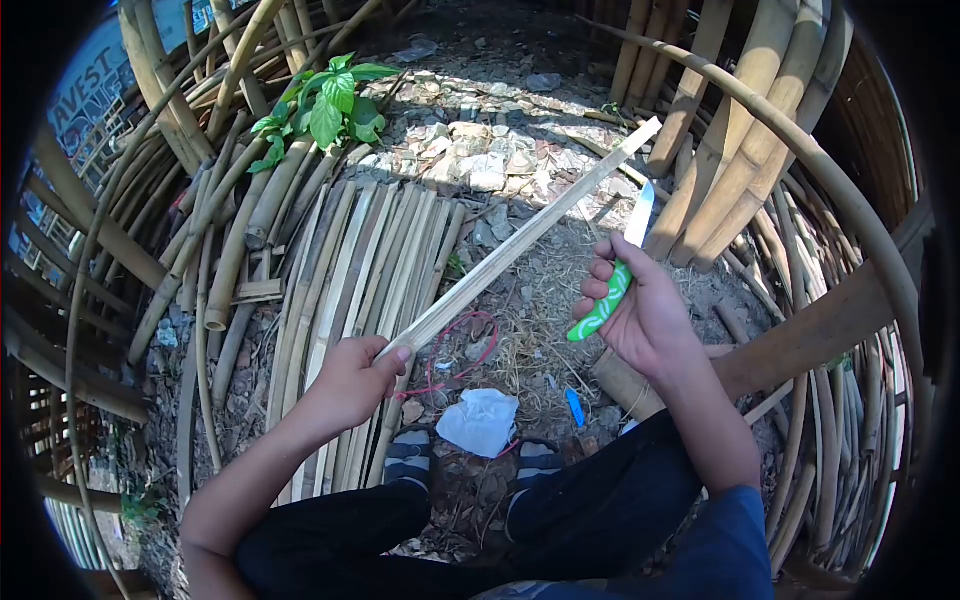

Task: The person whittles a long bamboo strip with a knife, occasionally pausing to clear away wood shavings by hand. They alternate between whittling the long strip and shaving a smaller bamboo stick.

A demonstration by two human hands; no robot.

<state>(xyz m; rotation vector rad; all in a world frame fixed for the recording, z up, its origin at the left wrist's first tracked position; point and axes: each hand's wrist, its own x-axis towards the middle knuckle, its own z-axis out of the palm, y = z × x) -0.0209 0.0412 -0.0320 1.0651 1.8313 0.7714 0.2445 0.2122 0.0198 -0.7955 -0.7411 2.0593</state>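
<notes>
My left hand (362, 380) is closed round the near end of a long, pale bamboo strip (520, 240), which slants up and away to the right. In my right hand (645, 310) is a knife (606, 300) with a green, white-patterned handle; its bare blade points upward, close to the strip but apart from it as far as I can see. A row of similar bamboo slats (370, 260) lies on the ground beyond and beside my left hand.
Bamboo poles (740, 150) lean at the right, and more poles (225, 230) are stacked at the left by a leafy plant (335, 105). A white plastic bag (478, 422), a pink string (465, 375) and a blue object (574, 407) lie near my feet.
</notes>
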